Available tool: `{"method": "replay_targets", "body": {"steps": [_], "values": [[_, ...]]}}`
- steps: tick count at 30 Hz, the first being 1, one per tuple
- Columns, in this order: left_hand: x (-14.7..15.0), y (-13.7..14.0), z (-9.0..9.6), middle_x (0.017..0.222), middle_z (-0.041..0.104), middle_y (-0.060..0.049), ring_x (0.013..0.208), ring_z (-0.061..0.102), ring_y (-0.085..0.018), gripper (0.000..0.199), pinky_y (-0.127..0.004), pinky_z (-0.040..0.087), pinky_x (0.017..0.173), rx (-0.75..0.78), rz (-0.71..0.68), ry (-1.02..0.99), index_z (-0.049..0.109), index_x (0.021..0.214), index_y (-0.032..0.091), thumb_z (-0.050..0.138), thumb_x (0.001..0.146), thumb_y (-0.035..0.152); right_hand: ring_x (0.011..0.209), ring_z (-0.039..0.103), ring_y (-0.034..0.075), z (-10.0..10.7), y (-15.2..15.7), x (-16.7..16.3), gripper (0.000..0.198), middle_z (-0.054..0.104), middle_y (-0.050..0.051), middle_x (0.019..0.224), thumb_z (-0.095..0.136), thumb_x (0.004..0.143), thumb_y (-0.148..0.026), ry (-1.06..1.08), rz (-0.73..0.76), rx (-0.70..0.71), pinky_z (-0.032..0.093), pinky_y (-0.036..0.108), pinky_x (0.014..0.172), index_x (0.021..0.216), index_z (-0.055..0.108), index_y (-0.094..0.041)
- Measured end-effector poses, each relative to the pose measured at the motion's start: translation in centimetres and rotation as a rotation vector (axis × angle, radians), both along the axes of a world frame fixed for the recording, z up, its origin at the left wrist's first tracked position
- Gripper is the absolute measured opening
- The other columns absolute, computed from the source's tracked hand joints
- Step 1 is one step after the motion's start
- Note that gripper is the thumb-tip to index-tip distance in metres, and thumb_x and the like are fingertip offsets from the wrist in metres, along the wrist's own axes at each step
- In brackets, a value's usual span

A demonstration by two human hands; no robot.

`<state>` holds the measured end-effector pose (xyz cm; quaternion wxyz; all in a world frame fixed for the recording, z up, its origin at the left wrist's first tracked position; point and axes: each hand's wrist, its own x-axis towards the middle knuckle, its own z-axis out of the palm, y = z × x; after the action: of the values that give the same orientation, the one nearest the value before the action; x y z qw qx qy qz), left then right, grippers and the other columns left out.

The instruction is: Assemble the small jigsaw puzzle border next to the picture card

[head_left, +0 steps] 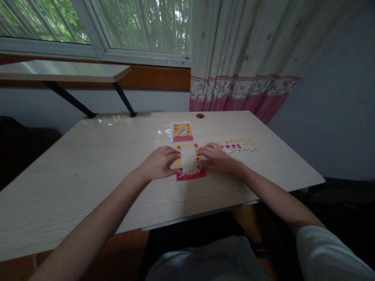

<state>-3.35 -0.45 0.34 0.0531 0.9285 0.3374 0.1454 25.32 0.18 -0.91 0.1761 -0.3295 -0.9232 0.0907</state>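
Note:
A jigsaw puzzle's border (191,176) lies flat on the desk, yellow above and red along the bottom, around a bare pale middle. My left hand (158,162) rests at its left side, fingertips and thumb touching the edge and spread apart. On the opposite side my right hand (215,158) touches the right edge, its fingers also apart. Just above is a picture card (182,132) with a white cartoon animal on yellow and red. Loose puzzle pieces (234,146), red, yellow and white, lie in rows to the right of my right hand, which partly covers some.
The pale wooden desk (88,171) has a round cable hole (200,116) near its back edge. A raised shelf (64,71) on black supports stands at the back left. Behind are a window (143,27) and a floral curtain (234,50).

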Motion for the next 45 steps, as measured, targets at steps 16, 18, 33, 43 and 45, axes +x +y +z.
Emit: {"method": "replay_targets", "body": {"steps": [16,18,33,43,45], "values": [[-0.1,0.0,-0.1,0.113,0.067,-0.013,0.105,0.061,-0.029,0.049,-0.045,0.047,0.092,0.011,-0.001,0.067,0.068,0.108,0.018,0.061,0.081,0.058,0.112,0.048,0.026,0.4,-0.2,0.0,0.037,0.064,0.009,0.119,0.064,0.085,-0.046,-0.035,0.045,-0.036,0.032,0.041,0.097,0.109,0.063,-0.019],[-0.2,0.0,-0.1,0.113,0.067,-0.013,0.104,0.061,-0.029,0.05,-0.045,0.047,0.092,0.01,-0.003,0.06,0.067,0.109,0.017,0.06,0.081,0.058,0.112,0.049,0.025,0.2,0.3,0.3,0.038,0.064,0.009,0.12,0.064,0.085,-0.045,-0.029,0.039,-0.018,0.032,0.04,0.097,0.112,0.062,-0.019],[-1.4,0.7,-0.3,0.11,0.067,-0.014,0.102,0.06,-0.029,0.04,-0.046,0.047,0.088,0.067,0.074,0.123,0.066,0.109,0.014,0.044,0.094,0.043,0.1,0.055,0.027,1.0,5.8,12.0,0.023,0.073,0.008,0.098,0.054,0.086,-0.029,-0.043,-0.629,0.066,0.034,0.042,0.092,0.093,0.075,-0.021],[-1.3,0.6,-0.8,0.112,0.066,-0.014,0.103,0.059,-0.029,0.038,-0.045,0.048,0.087,0.069,0.091,0.171,0.067,0.108,0.015,0.042,0.095,0.041,0.091,0.062,0.023,0.3,6.7,13.7,0.025,0.074,0.007,0.093,0.054,0.086,-0.029,-0.05,-0.66,0.029,0.041,0.034,0.086,0.092,0.077,-0.02],[-1.2,0.6,-0.8,0.112,0.066,-0.014,0.104,0.059,-0.029,0.038,-0.044,0.048,0.087,0.073,0.096,0.179,0.067,0.107,0.015,0.042,0.095,0.041,0.089,0.063,0.022,0.4,6.7,13.7,0.026,0.075,0.007,0.092,0.054,0.086,-0.03,-0.042,-0.654,0.015,0.042,0.033,0.085,0.091,0.077,-0.02]]}}
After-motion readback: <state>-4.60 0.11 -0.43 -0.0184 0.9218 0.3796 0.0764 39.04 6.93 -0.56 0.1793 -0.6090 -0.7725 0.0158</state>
